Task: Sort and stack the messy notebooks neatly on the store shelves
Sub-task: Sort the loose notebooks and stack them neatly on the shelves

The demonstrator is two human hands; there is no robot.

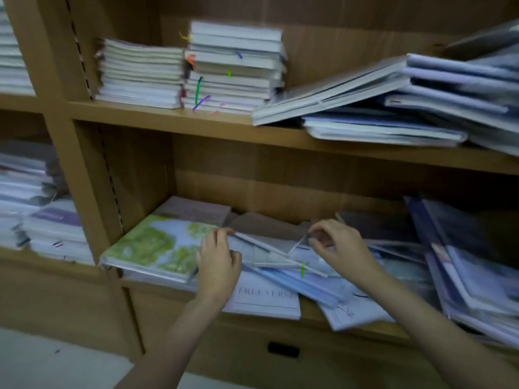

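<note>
Left grip (pixel 219 258) pinching thin notebook (pixel 269 252) edge, right grip (pixel 341 242) pinching its far corner

Wooden shelves (pixel 196 127) carry neat stacks (pixel 140 74) above, jumbled notebooks (pixel 295 279) below.

A pale floor (pixel 42 357) shows at the lower left, below the wooden unit. Under the lower board runs a plain wooden base panel (pixel 224 346) with a small dark rectangular slot (pixel 283 350) set into it, right of centre
</note>
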